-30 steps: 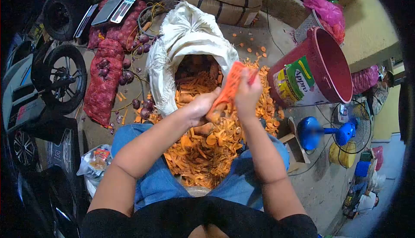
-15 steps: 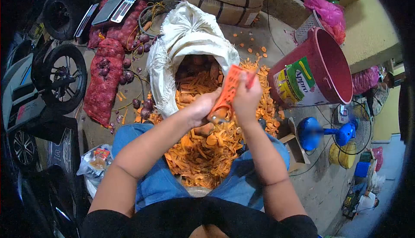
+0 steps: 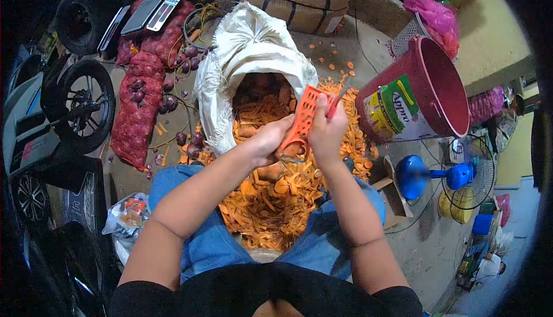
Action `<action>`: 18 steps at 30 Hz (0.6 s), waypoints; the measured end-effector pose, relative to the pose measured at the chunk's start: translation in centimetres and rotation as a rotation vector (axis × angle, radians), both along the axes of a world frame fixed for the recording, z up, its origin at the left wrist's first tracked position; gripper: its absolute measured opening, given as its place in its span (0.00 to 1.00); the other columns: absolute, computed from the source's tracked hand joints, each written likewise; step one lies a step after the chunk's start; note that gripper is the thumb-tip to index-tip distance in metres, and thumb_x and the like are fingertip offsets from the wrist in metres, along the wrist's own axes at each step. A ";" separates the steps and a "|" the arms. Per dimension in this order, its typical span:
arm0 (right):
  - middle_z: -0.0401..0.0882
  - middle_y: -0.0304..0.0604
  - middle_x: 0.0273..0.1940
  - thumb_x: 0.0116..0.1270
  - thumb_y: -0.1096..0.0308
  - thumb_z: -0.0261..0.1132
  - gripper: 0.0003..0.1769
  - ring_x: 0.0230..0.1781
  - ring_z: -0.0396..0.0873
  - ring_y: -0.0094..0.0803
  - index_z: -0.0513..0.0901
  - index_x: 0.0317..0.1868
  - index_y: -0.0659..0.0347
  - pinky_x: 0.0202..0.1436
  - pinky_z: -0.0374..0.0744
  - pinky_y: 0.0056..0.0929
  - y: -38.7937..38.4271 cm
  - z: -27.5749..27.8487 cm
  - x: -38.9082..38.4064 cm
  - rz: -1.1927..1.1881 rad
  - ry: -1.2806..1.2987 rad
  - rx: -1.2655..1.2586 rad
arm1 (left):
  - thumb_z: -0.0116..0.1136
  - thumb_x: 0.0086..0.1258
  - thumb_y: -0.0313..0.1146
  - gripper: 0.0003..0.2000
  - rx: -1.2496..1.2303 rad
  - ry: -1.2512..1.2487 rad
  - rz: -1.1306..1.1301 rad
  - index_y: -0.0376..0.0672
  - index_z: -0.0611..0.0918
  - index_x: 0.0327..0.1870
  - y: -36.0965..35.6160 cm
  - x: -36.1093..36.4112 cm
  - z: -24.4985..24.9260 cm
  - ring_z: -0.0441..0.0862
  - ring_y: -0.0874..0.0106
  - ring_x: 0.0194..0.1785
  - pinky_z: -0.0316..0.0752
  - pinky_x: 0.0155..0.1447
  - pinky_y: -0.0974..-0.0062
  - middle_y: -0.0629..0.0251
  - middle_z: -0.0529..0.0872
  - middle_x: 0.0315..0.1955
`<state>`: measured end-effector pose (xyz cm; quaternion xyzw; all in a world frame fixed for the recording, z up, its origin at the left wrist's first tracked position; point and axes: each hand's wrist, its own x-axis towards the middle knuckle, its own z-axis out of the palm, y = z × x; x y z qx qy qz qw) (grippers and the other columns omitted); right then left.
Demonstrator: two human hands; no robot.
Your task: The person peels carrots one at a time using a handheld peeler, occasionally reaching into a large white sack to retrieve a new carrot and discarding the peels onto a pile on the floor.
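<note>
An orange perforated grater-like tool (image 3: 305,114) is held slanted over the pile of orange peelings (image 3: 271,204). My left hand (image 3: 273,139) is wrapped round its left side. On its right side, my right hand (image 3: 328,129) grips the same tool with the thumb on it, together with a red-handled knife (image 3: 333,107) whose blade points up and right. Beyond my hands, a white woven sack (image 3: 219,95) lies with its mouth facing me, carrots and peelings inside. Round orange slices lie among the peelings between my legs.
A large red bucket (image 3: 374,95) lies tilted at the right, near a blue fan (image 3: 412,177). Red net bags of onions (image 3: 138,109), a scale (image 3: 166,10) and motorcycle wheels (image 3: 86,106) are at the left. Cardboard boxes (image 3: 305,0) stand behind the sack.
The orange tool has turned slightly, so its perforated face shows more. The knife blade has shifted a little with my right hand. My left hand has barely moved.
</note>
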<state>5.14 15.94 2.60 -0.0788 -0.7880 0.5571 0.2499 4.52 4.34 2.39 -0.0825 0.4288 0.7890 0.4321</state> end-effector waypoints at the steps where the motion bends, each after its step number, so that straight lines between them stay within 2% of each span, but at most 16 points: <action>1: 0.68 0.42 0.21 0.60 0.65 0.50 0.11 0.22 0.65 0.25 0.70 0.29 0.66 0.27 0.66 0.26 0.6 0.1 -0.5 -0.043 -0.013 -0.028 | 0.32 0.66 0.44 0.17 -0.001 0.000 0.000 0.42 0.68 0.45 -0.1 0.1 0.2 0.73 0.76 0.25 0.72 0.28 0.79 0.67 0.74 0.26; 2: 0.70 0.43 0.22 0.61 0.66 0.50 0.11 0.21 0.66 0.26 0.70 0.27 0.67 0.26 0.67 0.27 1.9 0.3 -1.7 -0.161 0.178 0.116 | 0.32 0.66 0.45 0.17 -0.055 0.054 -0.149 0.42 0.68 0.43 -0.3 0.4 0.6 0.74 0.76 0.24 0.73 0.25 0.79 0.66 0.75 0.26; 3: 0.70 0.43 0.22 0.61 0.66 0.50 0.11 0.21 0.66 0.26 0.70 0.27 0.67 0.26 0.67 0.27 3.9 0.6 -2.5 -0.162 0.178 0.118 | 0.32 0.65 0.47 0.18 -0.107 0.108 -0.298 0.43 0.69 0.41 -0.4 0.8 0.8 0.74 0.76 0.23 0.73 0.22 0.79 0.65 0.76 0.26; 5: 0.70 0.40 0.24 0.61 0.67 0.50 0.10 0.24 0.67 0.25 0.70 0.28 0.67 0.28 0.68 0.26 8.1 1.1 -3.7 -0.424 0.025 -0.175 | 0.33 0.65 0.48 0.18 -0.091 0.167 -0.353 0.43 0.69 0.40 -0.4 1.4 0.8 0.74 0.75 0.24 0.73 0.23 0.78 0.65 0.75 0.25; 6: 0.71 0.38 0.25 0.61 0.68 0.50 0.10 0.25 0.68 0.25 0.70 0.28 0.68 0.28 0.69 0.25 8.6 1.5 -3.8 -0.554 -0.053 -0.326 | 0.33 0.64 0.48 0.18 -0.047 0.047 -0.338 0.44 0.69 0.41 -0.5 1.2 0.8 0.74 0.74 0.25 0.73 0.24 0.78 0.66 0.75 0.25; 7: 0.71 0.38 0.25 0.61 0.68 0.50 0.10 0.25 0.68 0.25 0.70 0.28 0.68 0.28 0.69 0.25 8.3 1.3 -3.6 -0.555 -0.055 -0.325 | 0.34 0.64 0.49 0.18 0.001 -0.073 -0.319 0.45 0.69 0.42 -0.6 1.0 0.8 0.74 0.74 0.26 0.73 0.25 0.77 0.66 0.75 0.25; 8: 0.70 0.37 0.24 0.61 0.68 0.50 0.09 0.24 0.68 0.24 0.70 0.29 0.67 0.28 0.68 0.24 7.4 0.9 -3.3 -0.374 0.092 -0.244 | 0.35 0.64 0.49 0.19 -0.044 -0.091 -0.190 0.45 0.69 0.43 -0.5 0.5 0.3 0.75 0.74 0.29 0.73 0.27 0.77 0.65 0.75 0.27; 9: 0.70 0.36 0.24 0.61 0.68 0.50 0.09 0.23 0.67 0.23 0.70 0.30 0.66 0.27 0.68 0.23 6.1 0.7 -2.8 -0.190 0.236 -0.161 | 0.35 0.64 0.49 0.19 -0.043 -0.089 -0.191 0.45 0.69 0.43 -0.5 0.1 0.2 0.75 0.74 0.29 0.73 0.27 0.77 0.65 0.75 0.27; 11: 0.69 0.36 0.23 0.61 0.67 0.50 0.09 0.24 0.67 0.22 0.71 0.31 0.65 0.26 0.67 0.22 1.6 1.9 -0.8 -0.082 0.155 -0.101 | 0.35 0.64 0.48 0.19 0.056 -0.151 0.008 0.44 0.70 0.44 -0.5 -0.4 0.1 0.75 0.74 0.31 0.73 0.29 0.77 0.64 0.76 0.30; 12: 0.67 0.34 0.22 0.61 0.65 0.51 0.10 0.22 0.64 0.20 0.71 0.30 0.64 0.25 0.65 0.21 0.2 1.2 -0.1 -0.038 0.113 -0.086 | 0.31 0.66 0.46 0.19 0.062 -0.108 -0.010 0.42 0.70 0.44 -0.4 -0.6 -1.2 0.76 0.76 0.28 0.73 0.29 0.77 0.64 0.78 0.30; 13: 0.64 0.31 0.21 0.61 0.63 0.51 0.11 0.21 0.62 0.18 0.71 0.29 0.63 0.24 0.63 0.19 -0.5 0.5 0.3 0.007 0.070 -0.069 | 0.31 0.66 0.46 0.19 0.062 -0.107 -0.009 0.42 0.70 0.44 -0.3 -0.5 -1.4 0.76 0.76 0.28 0.73 0.29 0.77 0.64 0.78 0.30; 14: 0.64 0.31 0.21 0.61 0.63 0.51 0.11 0.21 0.62 0.18 0.71 0.29 0.63 0.24 0.63 0.19 -0.4 0.4 0.2 0.007 0.068 -0.069 | 0.30 0.66 0.45 0.19 0.062 -0.094 -0.003 0.41 0.70 0.44 -0.1 -0.1 -1.5 0.76 0.76 0.28 0.74 0.30 0.78 0.64 0.78 0.29; 15: 0.66 0.35 0.21 0.61 0.64 0.51 0.11 0.22 0.64 0.21 0.71 0.29 0.64 0.25 0.65 0.21 -0.2 0.3 0.1 -0.012 0.015 -0.061 | 0.30 0.66 0.45 0.18 0.062 -0.081 0.003 0.41 0.70 0.44 0.0 0.1 -1.7 0.76 0.77 0.28 0.74 0.31 0.78 0.65 0.78 0.28; 16: 0.69 0.40 0.22 0.60 0.64 0.51 0.11 0.23 0.66 0.24 0.71 0.30 0.65 0.26 0.67 0.24 0.1 0.3 -0.2 -0.031 -0.036 -0.053 | 0.34 0.65 0.46 0.18 0.276 -0.014 -0.227 0.41 0.71 0.40 -1.3 -0.5 -2.3 0.76 0.75 0.30 0.74 0.32 0.78 0.65 0.76 0.29; 17: 0.69 0.40 0.21 0.61 0.64 0.50 0.12 0.22 0.66 0.24 0.71 0.29 0.66 0.25 0.67 0.24 1.5 -0.3 -1.3 -0.126 0.064 0.040 | 0.34 0.65 0.46 0.18 0.276 -0.014 -0.226 0.41 0.71 0.40 -1.2 -0.3 -2.7 0.76 0.75 0.30 0.74 0.32 0.78 0.65 0.76 0.29; 18: 0.69 0.40 0.20 0.61 0.63 0.50 0.13 0.20 0.66 0.25 0.71 0.29 0.67 0.25 0.67 0.24 3.5 -0.7 -2.6 -0.224 0.165 0.132 | 0.34 0.65 0.46 0.18 0.122 -0.022 -0.234 0.41 0.71 0.40 -0.9 0.3 -0.1 0.76 0.75 0.30 0.74 0.32 0.78 0.65 0.76 0.29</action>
